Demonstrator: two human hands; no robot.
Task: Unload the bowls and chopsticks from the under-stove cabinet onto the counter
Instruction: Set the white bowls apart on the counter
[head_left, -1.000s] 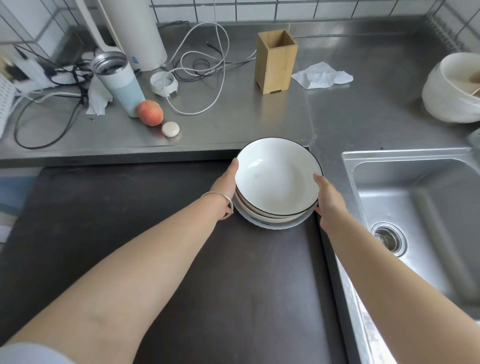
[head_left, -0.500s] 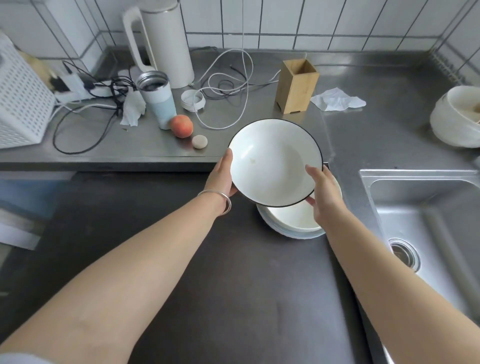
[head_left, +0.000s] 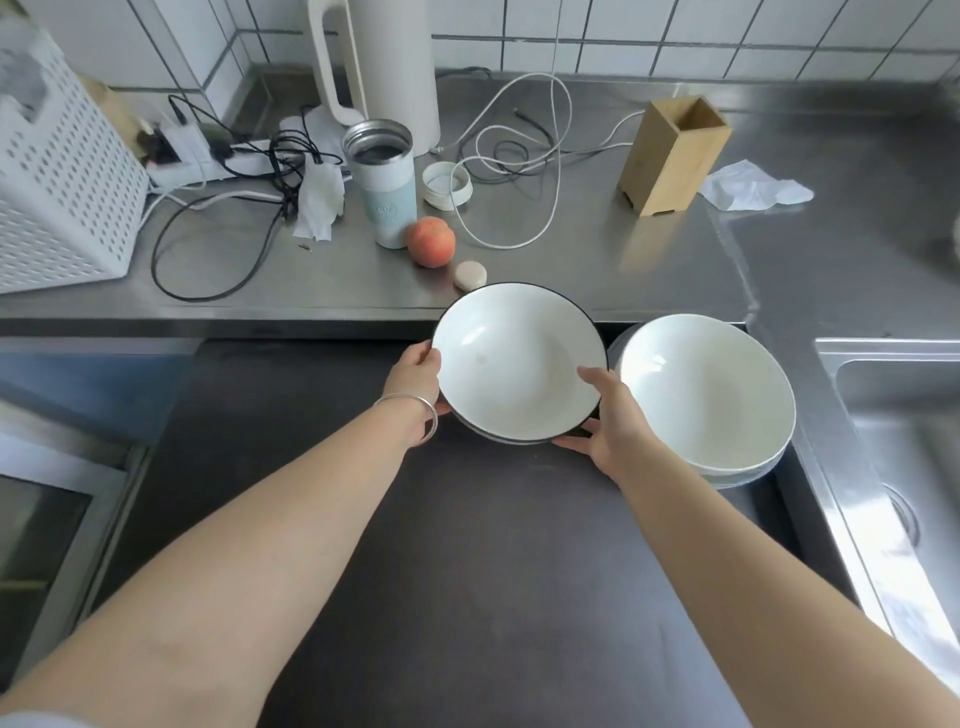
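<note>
Now both hands are on the black-rimmed bowl (head_left: 519, 364) at the centre of the frame. The left hand (head_left: 415, 382) curls round the bowl's left edge, thumb at the rim, a silver bracelet (head_left: 415, 415) on the wrist. The right hand (head_left: 605, 421) holds the lower right edge, thumb laid over the rim into the bowl and fingers spread beneath. So each grip is clasped on that bowl, not loose. A second pale rim peeks out below it, so it looks like more than one bowl stacked, though the count is hard to tell. Whether it rests on the dark stove top (head_left: 467, 571) or sits just above it, I cannot tell.

Just right of it, the white bowl stack (head_left: 706, 395) sits on the dark surface, near the sink (head_left: 904, 415) at the right edge.

Up on the steel bench (head_left: 571, 270): a peach (head_left: 430, 241) and a small round pebble-like piece (head_left: 470, 275) just above the held bowl, a tumbler (head_left: 382, 182), its lid (head_left: 447, 184), a wooden holder (head_left: 672, 153) at upper right, a crumpled tissue (head_left: 753, 187), and a white basket (head_left: 57, 171) at upper left.
</note>
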